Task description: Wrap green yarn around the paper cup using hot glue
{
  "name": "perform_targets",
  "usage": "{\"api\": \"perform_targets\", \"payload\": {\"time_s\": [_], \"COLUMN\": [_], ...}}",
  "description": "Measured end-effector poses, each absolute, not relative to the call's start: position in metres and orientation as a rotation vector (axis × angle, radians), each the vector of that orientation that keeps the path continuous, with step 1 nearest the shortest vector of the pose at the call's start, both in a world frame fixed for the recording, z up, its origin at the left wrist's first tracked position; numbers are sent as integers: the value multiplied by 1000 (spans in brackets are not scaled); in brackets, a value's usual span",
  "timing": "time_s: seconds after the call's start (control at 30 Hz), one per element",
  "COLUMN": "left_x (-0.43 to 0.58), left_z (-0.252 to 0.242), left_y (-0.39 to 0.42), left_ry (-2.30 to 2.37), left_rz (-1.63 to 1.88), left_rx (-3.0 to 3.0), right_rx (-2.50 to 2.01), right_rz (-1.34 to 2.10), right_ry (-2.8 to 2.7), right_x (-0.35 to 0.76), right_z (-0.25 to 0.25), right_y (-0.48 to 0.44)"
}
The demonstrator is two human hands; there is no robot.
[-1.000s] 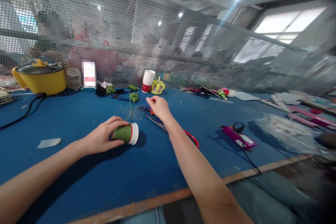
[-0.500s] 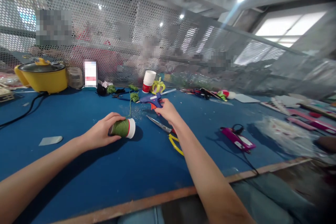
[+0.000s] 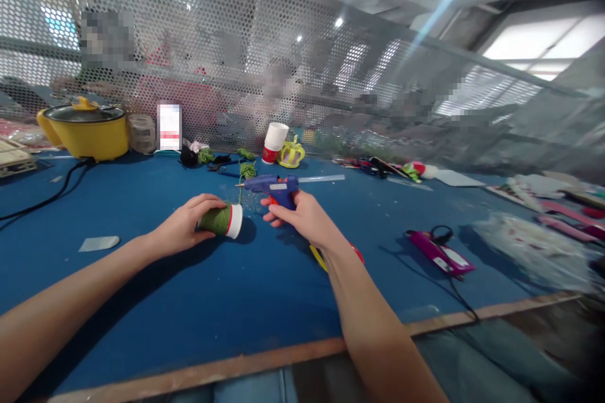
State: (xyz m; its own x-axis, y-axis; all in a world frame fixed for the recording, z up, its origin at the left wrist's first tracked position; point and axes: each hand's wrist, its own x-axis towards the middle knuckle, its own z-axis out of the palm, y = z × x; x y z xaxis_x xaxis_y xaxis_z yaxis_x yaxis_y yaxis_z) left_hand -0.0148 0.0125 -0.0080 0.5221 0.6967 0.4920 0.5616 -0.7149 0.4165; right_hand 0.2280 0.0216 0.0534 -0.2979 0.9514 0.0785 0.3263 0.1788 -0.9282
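My left hand is wrapped round a paper cup covered in green yarn, lying on its side with its white rim to the right. In my right hand is a blue glue gun, gripped by its handle, nozzle pointing left above the cup. A clear glue stick juts from its back end. A strand of yarn runs from the cup towards a small green yarn bundle. Under my right wrist lie scissors, with only part of their yellow and red handles showing.
A yellow electric pot, a jar and a lit phone stand at the back left. Stacked paper cups are at the back centre. To the right lie a purple device with a cord and a plastic bag.
The glue gun is now lifted and level, its glue stick showing behind it. My right hand has shifted its hold on the handle and now covers the scissor blades. My left hand keeps the cup.
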Motion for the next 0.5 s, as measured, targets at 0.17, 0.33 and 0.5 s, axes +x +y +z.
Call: {"api": "perform_targets", "payload": {"time_s": [0.17,0.33,0.5], "left_x": [-15,-15,-14], "left_z": [-9,-8,-9], "left_y": [12,12,13], "left_ry": [1073,1058,1066], "left_rz": [982,987,980], "left_rx": [2560,2558,2545], "right_rx": [-1362,-1451,-1497], "right_rz": [1051,1006,989], "right_ry": [-1875,-1940,-1998], "right_x": [228,224,223], "right_z": [57,58,58], "right_y": [14,10,11]}}
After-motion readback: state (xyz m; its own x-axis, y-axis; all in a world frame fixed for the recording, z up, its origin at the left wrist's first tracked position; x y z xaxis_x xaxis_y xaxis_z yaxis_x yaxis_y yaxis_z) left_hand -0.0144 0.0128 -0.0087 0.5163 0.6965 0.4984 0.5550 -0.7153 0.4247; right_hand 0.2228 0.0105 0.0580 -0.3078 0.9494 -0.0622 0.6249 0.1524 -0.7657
